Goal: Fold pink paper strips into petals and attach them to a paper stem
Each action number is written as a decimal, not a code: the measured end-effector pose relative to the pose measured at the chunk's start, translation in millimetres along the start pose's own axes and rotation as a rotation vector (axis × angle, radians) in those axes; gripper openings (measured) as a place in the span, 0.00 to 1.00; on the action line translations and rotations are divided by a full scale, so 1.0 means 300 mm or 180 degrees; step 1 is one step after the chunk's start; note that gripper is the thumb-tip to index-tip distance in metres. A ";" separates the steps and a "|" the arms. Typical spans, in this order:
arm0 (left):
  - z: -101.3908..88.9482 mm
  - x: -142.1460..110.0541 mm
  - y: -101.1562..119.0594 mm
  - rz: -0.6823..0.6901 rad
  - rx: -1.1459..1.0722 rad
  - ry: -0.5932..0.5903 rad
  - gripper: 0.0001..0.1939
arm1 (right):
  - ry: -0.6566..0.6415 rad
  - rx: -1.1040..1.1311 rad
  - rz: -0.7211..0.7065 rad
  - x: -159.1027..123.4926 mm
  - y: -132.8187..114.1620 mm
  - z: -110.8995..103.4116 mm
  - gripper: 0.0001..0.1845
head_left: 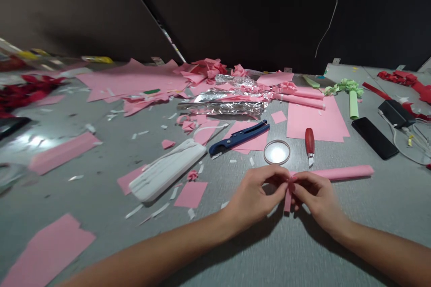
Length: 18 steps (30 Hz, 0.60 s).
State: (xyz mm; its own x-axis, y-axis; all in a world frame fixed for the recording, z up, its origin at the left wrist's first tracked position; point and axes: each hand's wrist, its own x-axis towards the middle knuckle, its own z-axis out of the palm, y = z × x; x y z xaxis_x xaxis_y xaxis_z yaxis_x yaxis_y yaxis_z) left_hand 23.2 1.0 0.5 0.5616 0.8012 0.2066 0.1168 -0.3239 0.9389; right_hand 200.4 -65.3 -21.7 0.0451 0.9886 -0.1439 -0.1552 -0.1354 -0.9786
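Observation:
Fingers pinched, my left hand (pixel 256 193) and my right hand (pixel 318 197) meet tip to tip over the grey table. Between them they grip a narrow pink paper strip (pixel 287 202), whose free end hangs toward me. Its upper part is hidden by the fingertips. Just behind my right hand lies a rolled pink paper tube (pixel 352 172). A small knife with a red handle (pixel 310 141) rests beyond it, blade toward me. Left of the knife, a round ring (pixel 276 152) with a thin brown rim lies flat.
Blue cutters (pixel 239 138) and a long white block (pixel 168 170) lie to the left among pink paper squares (pixel 191 194) and scraps. Silver foil (pixel 229 103) is at the back. On the right are a black phone (pixel 374 138), a charger (pixel 397 113) with cables, and a green paper flower (pixel 353 103).

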 end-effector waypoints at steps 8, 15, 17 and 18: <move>0.005 0.010 0.005 -0.0127 -0.0190 -0.0019 0.05 | 0.0061 -0.0220 0.0003 -0.004 -0.007 -0.002 0.17; 0.012 0.006 -0.013 -0.0425 -0.0519 -0.0020 0.12 | 0.0192 -0.0182 -0.0072 0.001 -0.018 0.006 0.16; 0.012 0.006 -0.011 -0.0466 -0.0576 -0.0034 0.12 | 0.0194 -0.0158 -0.0095 -0.001 -0.019 0.007 0.15; 0.011 0.006 -0.008 -0.0438 -0.0556 -0.0040 0.11 | 0.0185 -0.0171 -0.0101 -0.002 -0.018 0.007 0.15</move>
State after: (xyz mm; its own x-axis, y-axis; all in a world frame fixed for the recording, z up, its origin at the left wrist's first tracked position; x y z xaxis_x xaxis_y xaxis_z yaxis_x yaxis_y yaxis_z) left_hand 26.6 1.6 -2.3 0.5604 0.8252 0.0709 0.0498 -0.1191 0.9916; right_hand 199.1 -64.9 -15.9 0.1064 0.9871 -0.1196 -0.0995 -0.1091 -0.9890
